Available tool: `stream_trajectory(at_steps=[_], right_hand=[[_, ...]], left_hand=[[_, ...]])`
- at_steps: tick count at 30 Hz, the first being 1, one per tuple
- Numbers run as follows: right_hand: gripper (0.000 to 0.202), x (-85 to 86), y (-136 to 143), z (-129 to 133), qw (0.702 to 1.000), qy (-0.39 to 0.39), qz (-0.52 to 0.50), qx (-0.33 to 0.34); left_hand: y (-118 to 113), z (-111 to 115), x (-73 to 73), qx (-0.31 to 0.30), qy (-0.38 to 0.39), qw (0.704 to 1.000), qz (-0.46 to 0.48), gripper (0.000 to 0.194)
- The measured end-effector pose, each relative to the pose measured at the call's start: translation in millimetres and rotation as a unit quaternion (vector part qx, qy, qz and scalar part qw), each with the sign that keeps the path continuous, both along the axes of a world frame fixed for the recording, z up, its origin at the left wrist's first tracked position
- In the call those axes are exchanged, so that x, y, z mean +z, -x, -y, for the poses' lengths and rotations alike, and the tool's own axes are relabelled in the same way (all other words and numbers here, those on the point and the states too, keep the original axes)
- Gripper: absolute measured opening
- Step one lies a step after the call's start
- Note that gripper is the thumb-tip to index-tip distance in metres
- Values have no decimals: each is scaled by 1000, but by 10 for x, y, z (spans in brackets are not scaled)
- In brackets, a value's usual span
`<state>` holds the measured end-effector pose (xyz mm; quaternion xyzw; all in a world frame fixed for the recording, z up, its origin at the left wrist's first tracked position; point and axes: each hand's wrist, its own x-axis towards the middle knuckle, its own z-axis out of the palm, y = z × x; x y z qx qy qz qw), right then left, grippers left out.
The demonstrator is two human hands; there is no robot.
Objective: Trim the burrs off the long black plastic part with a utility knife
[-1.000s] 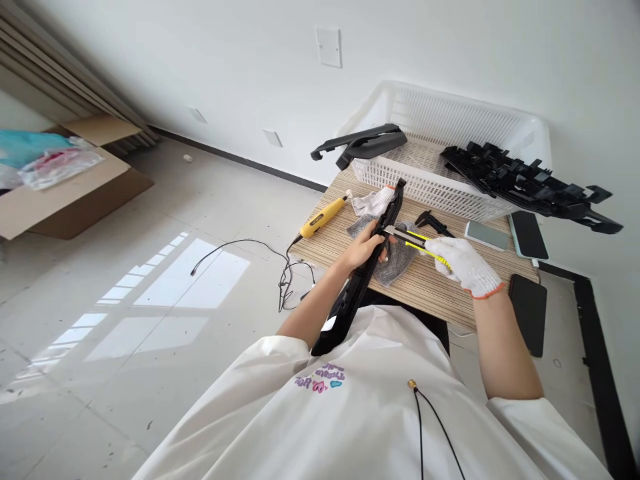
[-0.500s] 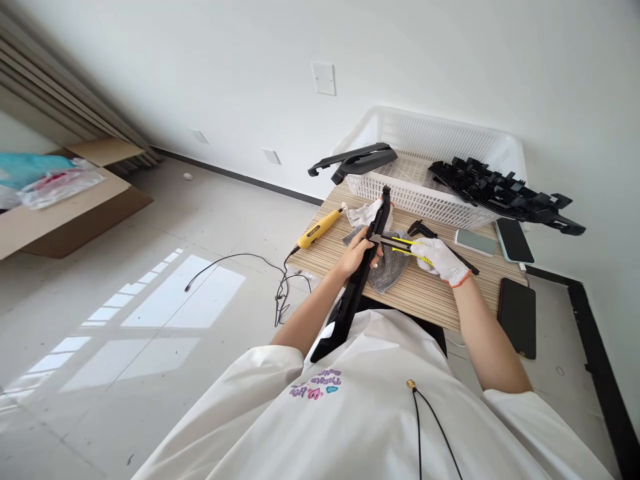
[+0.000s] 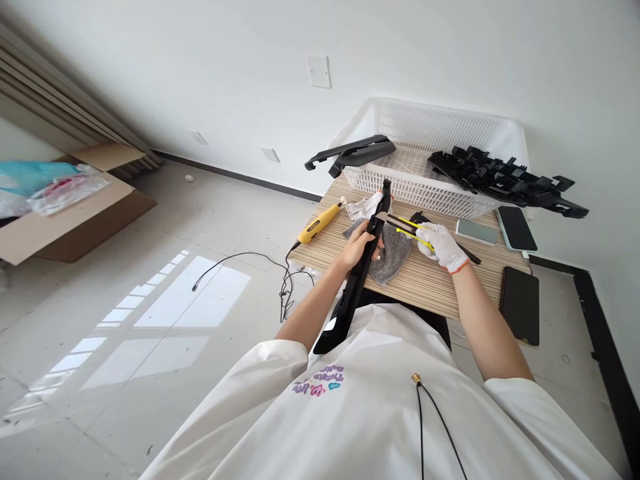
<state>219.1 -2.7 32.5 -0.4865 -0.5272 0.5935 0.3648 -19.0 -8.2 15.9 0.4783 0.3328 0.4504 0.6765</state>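
Observation:
My bare left hand (image 3: 358,247) is wrapped round a long black plastic trim piece (image 3: 351,297), which slants from my lap up over the table. In my gloved right hand (image 3: 441,247) is a yellow and black utility knife (image 3: 406,229). Its blade lies at the edge of the trim piece, just beyond my left fingers; whether it touches is too small to tell. Beneath the trim piece are a grey cloth (image 3: 393,257) and a white glove (image 3: 361,209). Black calipers (image 3: 469,254) lie partly hidden behind my right hand.
A white plastic basket (image 3: 425,190) at the back holds black trim pieces (image 3: 500,180) that jut over its rim. A yellow corded rotary tool (image 3: 320,224) lies at the table's left. Several phones, one a black phone (image 3: 520,305), lie on the right. An open cardboard box (image 3: 100,220) stands at far left.
My right hand and the knife have shifted slightly up along the trim piece, the blade now farther from my left thumb. The whole view has tilted a little.

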Motion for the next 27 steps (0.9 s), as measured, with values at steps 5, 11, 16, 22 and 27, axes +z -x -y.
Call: stream_trajectory(at_steps=[5,11,16,22,27], right_hand=[[30,44,69,30,999,3,32,-14],[29,51,73,58,999,-2,38,-22],[27,-29,38,97,998,-19,62,-20],[30,-51,63,144,996,-24,83,-33],[28,-31,100,261,991,-54,116,-43]], left_hand=[[-3,-6,-23,17,-2,1000,4,25],[-6,8,-34,22,-37,999,-8,26],[2,11,-74,27,-45,998,-26,28],[-7,31,-66,36,-53,998,-30,29],[-13,125,-41,50,-54,995,-63,32]])
